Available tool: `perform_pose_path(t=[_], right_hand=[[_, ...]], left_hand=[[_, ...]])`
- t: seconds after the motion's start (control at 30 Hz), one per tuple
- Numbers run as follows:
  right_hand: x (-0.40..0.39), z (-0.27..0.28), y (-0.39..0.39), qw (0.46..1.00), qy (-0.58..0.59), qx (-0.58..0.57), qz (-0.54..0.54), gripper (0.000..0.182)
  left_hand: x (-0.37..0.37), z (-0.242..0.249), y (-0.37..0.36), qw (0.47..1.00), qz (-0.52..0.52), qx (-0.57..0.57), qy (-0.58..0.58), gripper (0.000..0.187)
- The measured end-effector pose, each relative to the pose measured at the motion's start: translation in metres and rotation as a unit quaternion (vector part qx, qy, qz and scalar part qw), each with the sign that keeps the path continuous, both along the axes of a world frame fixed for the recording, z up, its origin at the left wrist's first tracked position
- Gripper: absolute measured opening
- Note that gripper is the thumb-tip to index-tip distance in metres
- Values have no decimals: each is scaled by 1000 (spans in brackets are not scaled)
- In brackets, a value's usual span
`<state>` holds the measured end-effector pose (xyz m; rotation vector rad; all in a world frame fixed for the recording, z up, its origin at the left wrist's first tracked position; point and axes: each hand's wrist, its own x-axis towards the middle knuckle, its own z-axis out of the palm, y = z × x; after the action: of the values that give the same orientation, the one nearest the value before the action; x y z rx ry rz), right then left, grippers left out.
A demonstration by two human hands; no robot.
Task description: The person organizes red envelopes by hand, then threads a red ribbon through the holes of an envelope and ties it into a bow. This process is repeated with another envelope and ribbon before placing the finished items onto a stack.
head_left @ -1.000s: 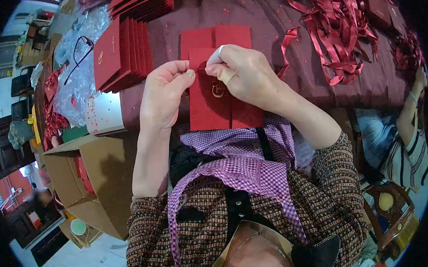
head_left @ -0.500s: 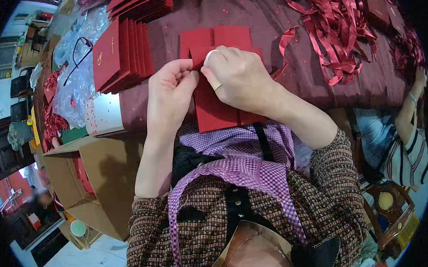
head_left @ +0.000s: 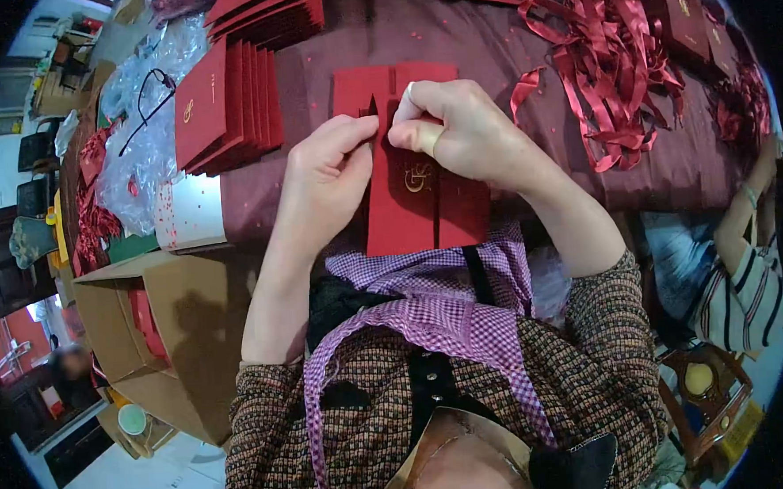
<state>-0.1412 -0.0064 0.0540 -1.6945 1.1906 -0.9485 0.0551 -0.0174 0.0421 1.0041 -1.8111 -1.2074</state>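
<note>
A red folded card (head_left: 399, 226) with a gold emblem lies in front of me at the table's near edge, its panels partly unfolded. My left hand (head_left: 330, 172) is closed at the card's left side, thumb and forefinger pinching the edge of a panel beside a dark gap. Just across from it, my right hand (head_left: 470, 134) rests over the middle of the card with its fingers curled in. What sits between those fingertips is hidden. A ring and a white band show on the right hand's fingers.
Red cards stand in a fanned stack (head_left: 229, 107) at left, with more cards (head_left: 264, 16) behind. Loose red ribbons (head_left: 604, 74) lie at right. Clear plastic wrap (head_left: 139, 160) and glasses are at far left, above a cardboard box (head_left: 184, 344). Another person's arm (head_left: 748, 199) appears at right.
My right hand has shifted slightly right and turned, so the card's gold emblem now shows. The left hand has moved a little right, and the card sits slightly lower in view.
</note>
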Motion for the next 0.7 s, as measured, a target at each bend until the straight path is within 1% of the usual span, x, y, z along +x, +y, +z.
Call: perform_pose_path(t=[0.07, 0.1, 0.13, 0.17, 0.2, 0.23, 0.27, 0.3, 0.37, 0.4, 0.43, 0.5, 0.53, 0.57, 0.63, 0.7], right_hand=[[2, -7, 1, 1000, -12, -15, -6, 16], [3, -7, 2, 999, 18, -43, -7, 16], [3, -8, 3, 996, 47, -69, -9, 16], [3, -6, 3, 994, 68, -82, 0, 21], [1, -2, 3, 994, 68, -82, -1, 21], [-3, 2, 2, 995, 71, -59, 22, 23], [-6, 6, 0, 996, 74, -35, 46, 25], [-9, 8, -1, 998, 20, -8, 51, 30], [-10, 10, -7, 995, 53, -80, -30, 29], [-11, 1, -13, 972, 79, -217, -32, 23], [-9, -5, -16, 973, 78, -216, -33, 23], [-2, -10, -22, 952, 66, -295, 42, 18], [0, -10, -23, 958, 58, -279, 43, 14], [-2, -8, -24, 957, 59, -280, 42, 14], [-9, -3, -24, 973, 69, -203, 83, 14], [-15, -4, -25, 975, 70, -194, 85, 13]], left_hand=[[-2, -4, -1, 993, -5, -112, -38, 18], [-3, -4, -1, 991, 4, -129, -44, 18], [-3, -3, 0, 991, 4, -128, -43, 18], [-3, -1, 1, 994, 16, -93, -49, 16], [-3, 0, 2, 996, 28, -58, -54, 14], [-4, -1, 2, 996, 27, -59, -54, 14], [-5, -3, 1, 993, 35, -89, -67, 13], [-5, -5, 1, 989, 43, -119, -81, 12], [-4, -5, 0, 986, 34, -131, -93, 12], [-3, -6, 0, 984, 23, -142, -106, 12], [-4, -6, 0, 984, 22, -141, -107, 12], [-6, -6, -3, 985, 12, -136, -108, 14], [-7, -6, -3, 985, 10, -137, -107, 14], [-7, -6, -4, 984, 18, -146, -102, 13], [-3, -10, -8, 983, 28, -155, -96, 12], [9, -19, -15, 991, 103, -65, -59, 13]])
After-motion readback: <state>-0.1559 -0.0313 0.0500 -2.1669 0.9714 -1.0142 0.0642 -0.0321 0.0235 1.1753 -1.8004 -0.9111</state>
